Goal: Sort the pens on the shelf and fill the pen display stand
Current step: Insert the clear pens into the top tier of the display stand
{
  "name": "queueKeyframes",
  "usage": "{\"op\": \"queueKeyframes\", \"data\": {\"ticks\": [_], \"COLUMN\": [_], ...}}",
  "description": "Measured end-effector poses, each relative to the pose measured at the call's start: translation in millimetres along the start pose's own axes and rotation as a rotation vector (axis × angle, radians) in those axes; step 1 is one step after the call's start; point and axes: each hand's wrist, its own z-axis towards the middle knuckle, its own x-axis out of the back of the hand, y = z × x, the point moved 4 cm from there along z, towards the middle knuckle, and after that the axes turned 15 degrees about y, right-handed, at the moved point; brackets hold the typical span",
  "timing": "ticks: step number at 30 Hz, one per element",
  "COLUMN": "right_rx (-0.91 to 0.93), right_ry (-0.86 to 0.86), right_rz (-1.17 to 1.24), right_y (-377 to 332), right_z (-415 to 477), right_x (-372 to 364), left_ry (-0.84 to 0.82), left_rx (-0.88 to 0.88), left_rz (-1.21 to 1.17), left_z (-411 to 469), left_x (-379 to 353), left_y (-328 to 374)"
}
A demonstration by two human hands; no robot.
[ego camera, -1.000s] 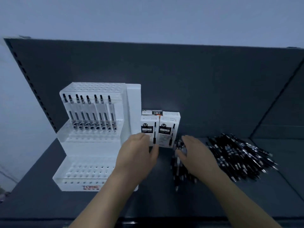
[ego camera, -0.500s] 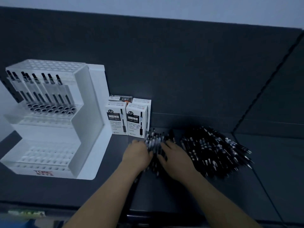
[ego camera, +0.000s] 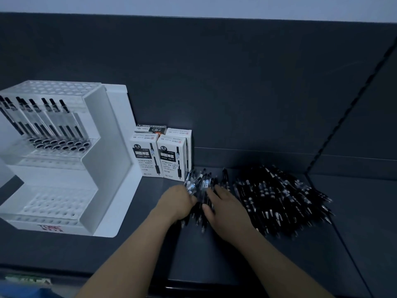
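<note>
Left hand (ego camera: 178, 204) curled round left side of small pen bundle (ego camera: 200, 183), fingertips hidden under it. Right hand (ego camera: 227, 209) laid against bundle's right side, fingers fairly straight, thumb pressed to pens. Bundle lies on dark shelf (ego camera: 214, 265), just in front of white pen boxes (ego camera: 159, 158). Large loose pen pile (ego camera: 279, 198) spread just right of right hand. White display stand (ego camera: 111, 147) set at left of boxes; one row of pens (ego camera: 43, 123) seated upright in upper tier.
</note>
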Motion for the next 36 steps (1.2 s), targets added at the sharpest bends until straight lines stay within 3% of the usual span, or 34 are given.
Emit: {"op": "queueKeyframes", "data": {"ticks": [7,11,14,17,25,32,36], "right_rx": [-0.022,-0.142,-0.254,-0.277,-0.262,-0.148,-0.111], "right_ry": [-0.007,0.161,0.178,0.162,0.103,0.322,0.316], "right_rz": [0.103,0.418,0.787,0.982,1.193,0.868,0.743], "right_y": [-2.0,-19.0,-47.5,-77.6,-169.6,-230.9,-260.9], "right_z": [6.7,27.8,43.8,59.5,94.7,129.6,143.3], "right_x": [14.9,56.1,86.9,103.0,120.2,115.8,107.2], "left_ry": [0.011,0.102,0.127,0.18,0.401,0.578,0.593], "left_rx": [0.028,-0.037,-0.098,-0.133,-0.121,-0.131,-0.183], "left_rz": [-0.416,-0.534,-0.6,-0.625,-0.507,-0.189,-0.116], "left_z": [-26.2,-47.7,-58.9,-65.4,-63.0,-31.0,-17.6], "left_x": [33.7,66.7,88.0,111.6,187.1,232.3,247.2], "left_y": [-10.3,-11.1,-11.9,-19.5,-95.9,-187.7,-219.6]}}
